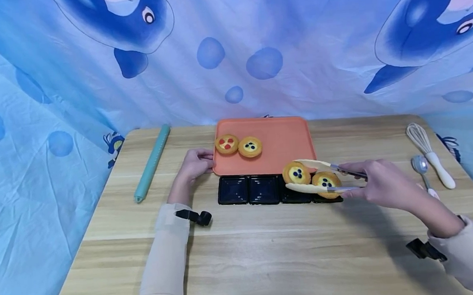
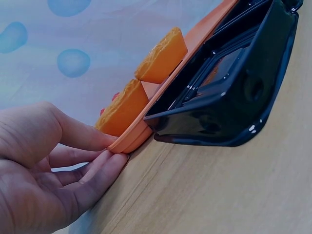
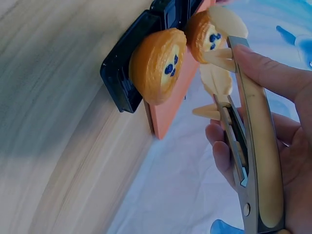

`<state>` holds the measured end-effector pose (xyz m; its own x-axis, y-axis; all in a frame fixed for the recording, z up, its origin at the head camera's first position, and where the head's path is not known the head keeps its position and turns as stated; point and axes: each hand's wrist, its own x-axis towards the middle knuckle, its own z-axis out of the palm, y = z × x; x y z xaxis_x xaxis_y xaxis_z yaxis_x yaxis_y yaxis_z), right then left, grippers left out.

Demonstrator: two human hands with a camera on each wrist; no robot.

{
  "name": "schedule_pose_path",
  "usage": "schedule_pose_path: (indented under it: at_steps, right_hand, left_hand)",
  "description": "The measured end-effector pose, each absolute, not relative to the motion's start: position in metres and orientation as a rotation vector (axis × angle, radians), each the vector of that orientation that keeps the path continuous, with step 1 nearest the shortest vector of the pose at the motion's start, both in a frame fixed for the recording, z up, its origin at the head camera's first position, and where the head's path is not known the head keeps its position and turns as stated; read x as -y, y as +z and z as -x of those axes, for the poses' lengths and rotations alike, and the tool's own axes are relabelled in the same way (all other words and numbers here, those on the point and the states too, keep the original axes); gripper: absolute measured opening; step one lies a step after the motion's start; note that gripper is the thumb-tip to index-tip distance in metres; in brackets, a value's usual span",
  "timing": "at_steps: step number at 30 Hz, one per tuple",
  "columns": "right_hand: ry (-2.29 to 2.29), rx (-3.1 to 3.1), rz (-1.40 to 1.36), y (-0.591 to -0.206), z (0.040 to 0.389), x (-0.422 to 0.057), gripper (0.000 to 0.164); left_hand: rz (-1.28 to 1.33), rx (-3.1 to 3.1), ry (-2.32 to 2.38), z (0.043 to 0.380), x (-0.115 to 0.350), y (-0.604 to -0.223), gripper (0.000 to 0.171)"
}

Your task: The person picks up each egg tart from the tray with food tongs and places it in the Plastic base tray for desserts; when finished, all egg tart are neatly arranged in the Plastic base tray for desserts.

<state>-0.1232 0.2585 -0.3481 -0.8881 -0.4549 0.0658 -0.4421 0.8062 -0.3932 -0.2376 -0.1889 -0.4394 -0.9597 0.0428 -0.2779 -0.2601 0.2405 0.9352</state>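
Observation:
My left hand [image 1: 196,163] pinches the left rim of an orange tray [image 1: 282,139] between thumb and fingers, as the left wrist view shows closely. In my right hand [image 1: 385,186] is a pair of tongs [image 3: 263,146] with metal arms and pale tips. Those tips lie on either side of a blueberry-topped egg tart [image 1: 296,174], above the black four-part tray [image 1: 263,190]. A second blueberry tart [image 3: 157,66] sits in that tray's rightmost compartment. On the orange tray are a red-topped tart [image 1: 226,144] and another blueberry tart [image 1: 250,147].
At the left of the wooden table [image 1: 245,258] lies a teal rolling pin [image 1: 152,163]. A whisk [image 1: 431,155] with a white handle and a spoon [image 1: 420,164] lie at the right. A blue dolphin-print curtain [image 1: 229,51] hangs behind the table.

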Motion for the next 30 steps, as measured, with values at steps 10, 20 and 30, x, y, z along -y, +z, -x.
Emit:
schedule_pose_path:
  at_steps: [10,20,30]
  right_hand:
    - [-0.532,-2.902,0.805,-0.3467,0.1210,-0.2532,0.060]
    - [-0.493,-2.902,0.810,-0.3498,0.1203,-0.2498,0.060]
    - [-0.568,-2.896,0.708,-0.3487,0.1166,-0.2497,0.087]
  left_hand:
    - [0.173,-2.254,1.801,0.2368,0.1917,-0.4407,0.040]
    - [0.175,-2.254,1.800,0.2393,0.1903,-0.4406,0.039]
    - [0.177,-2.250,1.808,0.2390,0.1910,-0.4409,0.041]
